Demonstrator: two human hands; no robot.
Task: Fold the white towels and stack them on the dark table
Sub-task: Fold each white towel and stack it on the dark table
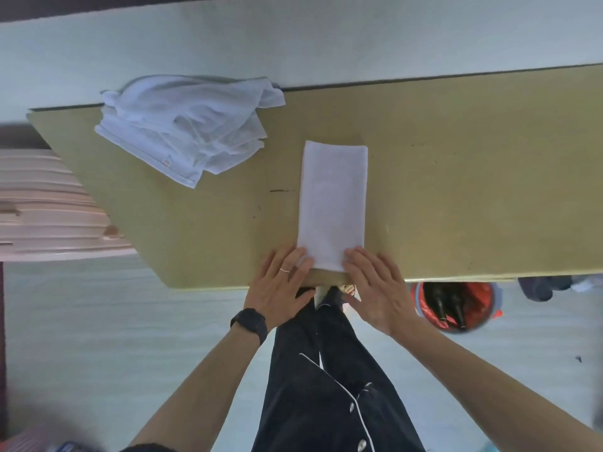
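Observation:
A white towel (332,203), folded into a long narrow strip, lies on the tan table (473,190) and runs away from me, its near end at the table's front edge. My left hand (280,285) lies flat with straight fingers on the strip's near left corner. My right hand (378,285) lies flat on the near right corner. A loose pile of unfolded white towels (186,125) sits at the table's far left.
A red bucket (456,305) holding dark bottles stands on the floor under the table's front edge at the right. Pink stacked boards (49,207) lie at the left. Dark cloth (541,287) sits on the floor at far right.

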